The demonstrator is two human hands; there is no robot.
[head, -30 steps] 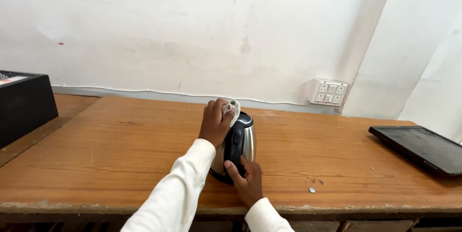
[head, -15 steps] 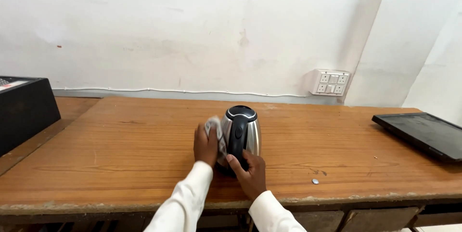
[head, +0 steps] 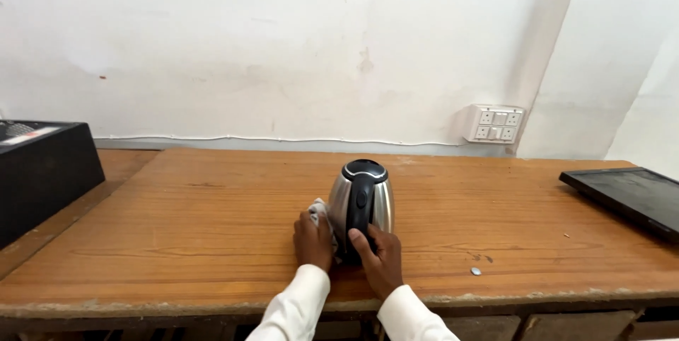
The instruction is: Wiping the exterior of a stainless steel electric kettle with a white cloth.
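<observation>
A steel electric kettle (head: 380, 205) with a black lid and black handle stands upright on the wooden table (head: 212, 214), its handle facing me. My left hand (head: 312, 240) presses a small pale cloth (head: 320, 209) against the kettle's lower left side. My right hand (head: 376, 256) rests at the base of the kettle, fingers on the lower end of the black handle. Both arms wear white sleeves.
A black box (head: 44, 171) sits at the table's left end. A dark flat screen (head: 629, 196) lies at the right end. A small coin-like disc (head: 476, 271) lies near the front edge. A white socket panel (head: 496, 124) and a white cable are fixed on the wall.
My left hand with the cloth has moved down from the kettle's lid to its lower left side. My right hand has stayed at the handle's base.
</observation>
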